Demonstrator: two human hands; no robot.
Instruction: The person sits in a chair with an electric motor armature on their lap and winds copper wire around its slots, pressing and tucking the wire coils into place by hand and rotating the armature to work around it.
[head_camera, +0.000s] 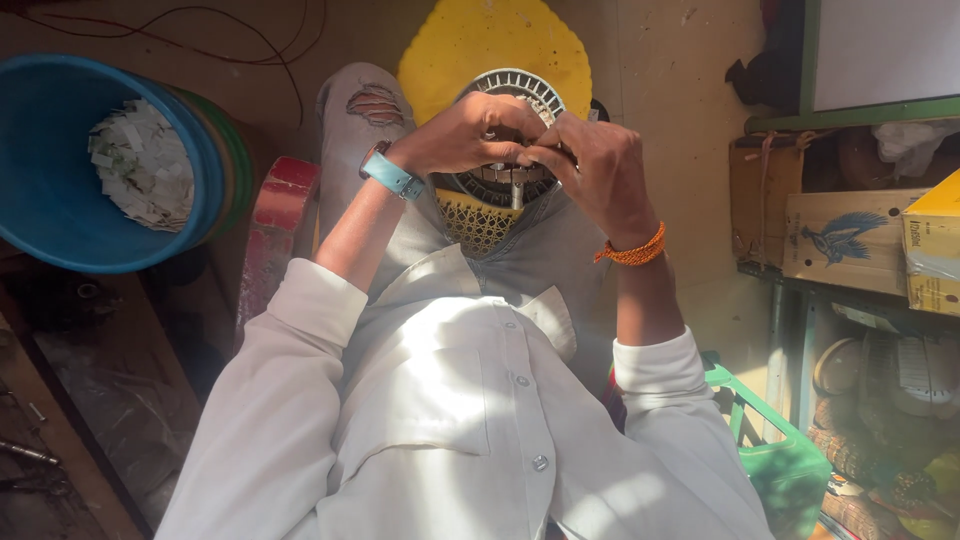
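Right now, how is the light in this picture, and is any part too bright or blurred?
Head view: hard sunlight burns out the white shirt; both hands on the slotted metal ring are sharp; the left floor beside the blue bucket lies in deep shadow.

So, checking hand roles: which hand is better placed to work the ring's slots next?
Probably the right hand: its fingers pinch at the slotted metal ring near its middle, while the left hand holds it.

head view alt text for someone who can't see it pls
Seen from above, a seated person's left hand and right hand meet over a round slotted metal ring on their lap, fingers pinching at its middle. A blue bucket of paper scraps stands at the left.
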